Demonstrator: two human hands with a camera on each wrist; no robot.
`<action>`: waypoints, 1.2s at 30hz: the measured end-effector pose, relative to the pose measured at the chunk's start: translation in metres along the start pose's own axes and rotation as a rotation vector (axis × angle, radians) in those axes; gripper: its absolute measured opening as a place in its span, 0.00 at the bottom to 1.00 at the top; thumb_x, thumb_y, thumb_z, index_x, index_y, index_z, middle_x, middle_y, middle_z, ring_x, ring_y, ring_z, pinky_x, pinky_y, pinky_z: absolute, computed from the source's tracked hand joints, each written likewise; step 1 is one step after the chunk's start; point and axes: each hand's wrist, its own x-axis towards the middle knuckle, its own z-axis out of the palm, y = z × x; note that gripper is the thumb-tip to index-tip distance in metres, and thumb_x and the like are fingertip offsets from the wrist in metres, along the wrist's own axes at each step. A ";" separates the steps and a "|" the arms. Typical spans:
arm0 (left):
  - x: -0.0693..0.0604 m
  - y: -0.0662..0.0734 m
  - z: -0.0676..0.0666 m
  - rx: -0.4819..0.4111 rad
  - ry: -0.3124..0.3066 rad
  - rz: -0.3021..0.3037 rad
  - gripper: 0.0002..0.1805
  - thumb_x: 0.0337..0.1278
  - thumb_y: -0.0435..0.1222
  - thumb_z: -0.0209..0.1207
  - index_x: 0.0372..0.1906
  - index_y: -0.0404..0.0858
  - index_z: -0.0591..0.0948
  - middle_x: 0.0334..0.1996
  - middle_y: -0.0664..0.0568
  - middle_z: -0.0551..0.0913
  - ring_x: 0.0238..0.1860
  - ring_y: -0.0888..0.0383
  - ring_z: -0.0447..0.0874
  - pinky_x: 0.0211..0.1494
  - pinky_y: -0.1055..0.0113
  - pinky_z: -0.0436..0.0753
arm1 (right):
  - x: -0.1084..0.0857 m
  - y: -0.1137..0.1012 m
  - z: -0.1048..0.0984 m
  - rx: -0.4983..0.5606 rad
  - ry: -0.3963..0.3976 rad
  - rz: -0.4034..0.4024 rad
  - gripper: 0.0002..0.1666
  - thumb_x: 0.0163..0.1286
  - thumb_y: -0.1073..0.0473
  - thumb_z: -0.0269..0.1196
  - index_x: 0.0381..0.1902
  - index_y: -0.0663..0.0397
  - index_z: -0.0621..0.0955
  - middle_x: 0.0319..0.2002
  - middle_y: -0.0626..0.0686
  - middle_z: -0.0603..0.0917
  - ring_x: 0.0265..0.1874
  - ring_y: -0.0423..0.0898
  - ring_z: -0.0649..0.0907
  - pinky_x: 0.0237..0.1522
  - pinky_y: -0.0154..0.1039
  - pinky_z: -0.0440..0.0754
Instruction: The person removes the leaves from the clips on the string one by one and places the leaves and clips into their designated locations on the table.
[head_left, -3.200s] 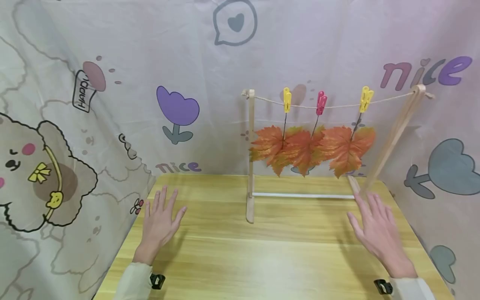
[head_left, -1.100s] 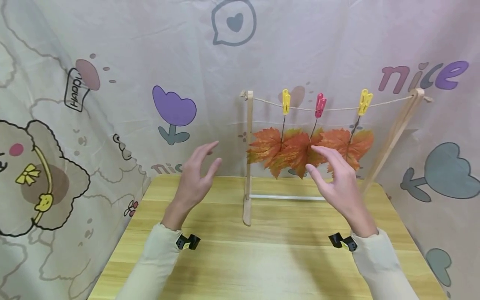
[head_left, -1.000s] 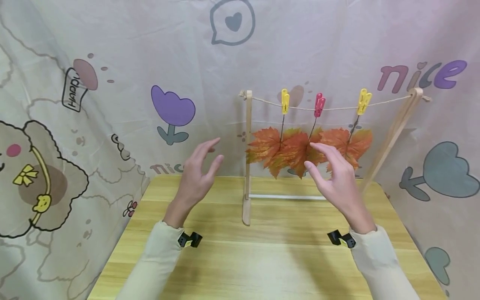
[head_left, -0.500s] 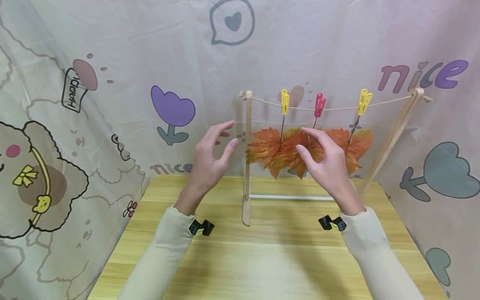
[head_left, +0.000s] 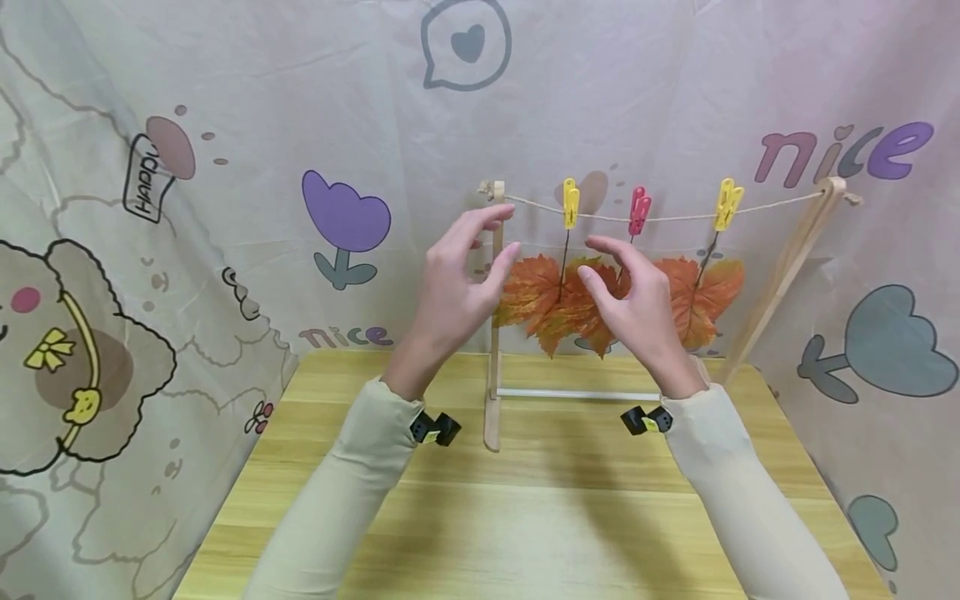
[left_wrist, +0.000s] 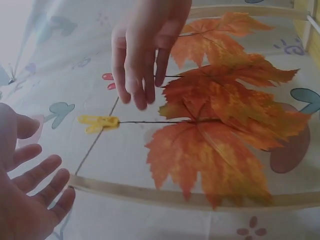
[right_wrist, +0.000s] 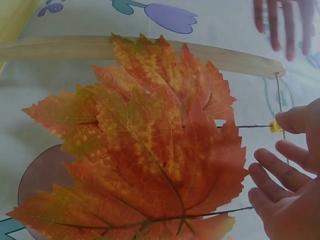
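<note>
Three orange leaves hang by their stems from a rope: the left leaf under a yellow clothespin, the middle one under a pink clothespin, the right leaf under another yellow clothespin. My left hand is raised in front of the rack's left post, fingers loosely bent, holding nothing. My right hand is raised in front of the middle leaf, thumb and fingers apart and empty. In the left wrist view the left yellow clothespin lies between my left hand and my right hand.
The wooden rack stands at the back of the wooden table, with its left post, slanting right post and white lower bar. A printed curtain hangs behind and at both sides.
Both hands rose from beside the table surface toward the rack. In the last second my left hand moved up and right, and my right hand up and left. The leaves and clothespins stay clipped.
</note>
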 end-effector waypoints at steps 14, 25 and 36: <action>0.057 0.007 0.013 0.132 -0.110 0.110 0.18 0.70 0.37 0.63 0.59 0.34 0.82 0.57 0.46 0.84 0.62 0.57 0.79 0.68 0.71 0.70 | 0.015 0.005 0.014 0.081 -0.024 0.087 0.21 0.74 0.60 0.66 0.63 0.55 0.81 0.56 0.52 0.86 0.59 0.49 0.82 0.54 0.39 0.83; 0.093 0.006 0.027 0.373 -0.403 -0.033 0.21 0.72 0.46 0.61 0.64 0.42 0.82 0.60 0.55 0.84 0.63 0.60 0.79 0.67 0.74 0.70 | 0.023 -0.020 0.019 0.144 0.083 0.110 0.14 0.71 0.69 0.66 0.53 0.69 0.83 0.47 0.64 0.88 0.47 0.56 0.87 0.40 0.25 0.81; 0.102 0.003 0.029 0.387 -0.466 -0.140 0.16 0.70 0.47 0.63 0.56 0.45 0.87 0.49 0.58 0.89 0.49 0.65 0.85 0.54 0.72 0.79 | 0.021 -0.038 0.024 0.209 0.112 0.141 0.11 0.70 0.70 0.67 0.48 0.70 0.83 0.42 0.67 0.87 0.44 0.58 0.87 0.38 0.27 0.82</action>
